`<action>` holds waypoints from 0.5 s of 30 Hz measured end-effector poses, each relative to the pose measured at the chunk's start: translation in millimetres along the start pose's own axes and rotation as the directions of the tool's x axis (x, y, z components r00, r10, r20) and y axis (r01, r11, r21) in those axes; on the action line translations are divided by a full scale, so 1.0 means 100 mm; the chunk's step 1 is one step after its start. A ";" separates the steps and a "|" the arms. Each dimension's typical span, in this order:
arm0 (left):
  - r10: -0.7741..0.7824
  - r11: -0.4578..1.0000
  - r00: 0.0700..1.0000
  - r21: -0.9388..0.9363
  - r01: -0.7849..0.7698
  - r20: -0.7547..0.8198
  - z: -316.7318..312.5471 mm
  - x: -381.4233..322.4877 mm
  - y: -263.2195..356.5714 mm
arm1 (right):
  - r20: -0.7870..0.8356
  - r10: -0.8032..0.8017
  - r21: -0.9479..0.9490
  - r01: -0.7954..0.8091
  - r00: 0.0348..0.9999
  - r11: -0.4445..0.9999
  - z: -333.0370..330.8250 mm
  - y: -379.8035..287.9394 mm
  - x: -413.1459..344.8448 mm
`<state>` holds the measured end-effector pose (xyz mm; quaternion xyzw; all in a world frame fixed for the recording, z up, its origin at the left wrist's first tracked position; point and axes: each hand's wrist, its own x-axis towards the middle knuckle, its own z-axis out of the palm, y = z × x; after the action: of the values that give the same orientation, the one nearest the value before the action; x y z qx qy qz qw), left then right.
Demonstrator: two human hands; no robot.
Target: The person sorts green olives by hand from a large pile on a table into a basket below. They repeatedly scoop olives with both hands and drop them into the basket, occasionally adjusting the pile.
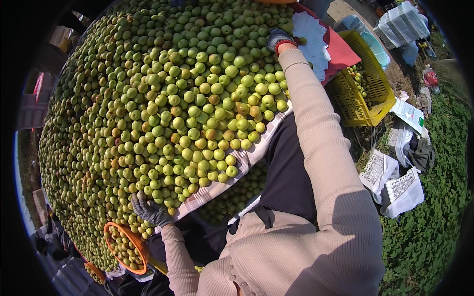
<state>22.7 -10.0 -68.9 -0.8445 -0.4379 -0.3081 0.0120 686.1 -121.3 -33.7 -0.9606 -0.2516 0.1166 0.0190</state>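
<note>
A broad heap of green and yellowish jujube-like fruits [192,111] spreads before me on a plaid cloth [222,188]. My left hand [150,211], in a grey knit glove, rests on the fruits at the heap's near edge, its fingers spread. Just below it stands an orange plastic basket [142,251] filled with the same fruits. My right hand [278,39], in a grey glove with a red cuff, reaches to the heap's far right edge, beside white paper sheets [311,37] on a red sheet [340,55]. A fruit lies beside its fingers; whether it holds anything is hidden.
To the right a yellow plastic crate [381,101] holds some fruits. Beyond are white crates [401,24], a pale turquoise basin [374,48], white baskets with plastic liners [403,188] and low green plants. A second orange basket [94,272] stands at lower left.
</note>
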 end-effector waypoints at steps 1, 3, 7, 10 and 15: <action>-0.010 1.000 1.000 0.001 0.010 -0.001 0.01 0.00 0.00 | 0.028 -0.057 0.035 0.056 0.998 0.998 0.03 0.03 0.02; -0.008 1.000 1.000 -0.010 0.008 0.000 0.01 -0.01 -0.01 | 0.048 -0.186 0.082 0.182 0.981 0.980 0.08 0.15 0.05; 0.021 1.000 1.000 0.022 -0.021 0.010 0.01 -0.01 -0.02 | -0.039 0.140 0.828 -0.046 0.989 0.559 -0.02 0.58 0.11; 0.027 0.999 0.999 0.037 -0.028 0.020 0.01 0.00 -0.02 | -0.112 -0.063 0.161 0.081 0.992 0.984 -0.08 0.86 0.21; 0.038 0.999 0.999 0.009 -0.037 -0.004 0.00 0.01 0.00 | 0.038 -0.202 0.079 0.199 0.979 0.977 0.13 0.82 0.23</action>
<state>23.1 -9.8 -68.3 -0.8519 -0.4234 -0.3074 0.0226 741.9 -182.0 -59.5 -0.9260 -0.3430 0.1455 0.0605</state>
